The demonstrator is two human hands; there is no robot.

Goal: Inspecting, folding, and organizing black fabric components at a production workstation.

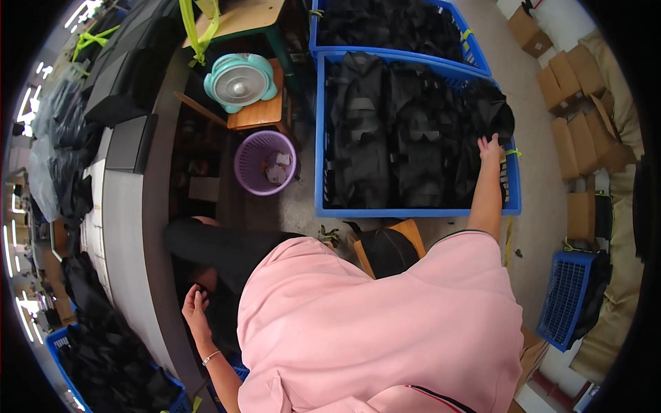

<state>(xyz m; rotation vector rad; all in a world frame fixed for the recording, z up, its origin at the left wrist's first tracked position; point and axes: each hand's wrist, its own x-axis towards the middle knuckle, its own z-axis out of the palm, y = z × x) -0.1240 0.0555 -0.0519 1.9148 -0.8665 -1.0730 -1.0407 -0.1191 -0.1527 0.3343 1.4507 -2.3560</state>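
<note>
1. The right hand (489,149) was stretched forward, its fingers partly spread; I could not tell whether they had hold of the fabric.
2. The black bundle (490,110) lay just beyond these fingertips, at the right end of the blue crate (385,213); other black pieces lay to their left.
3. The left hand (195,309) hung with fingers loosely curled, the grey bench (127,241) to their left; I could not see anything held.
4. The step seemed to be reaching for the bundle; next, probably, a firm closing of the right fingers was needed.
</note>
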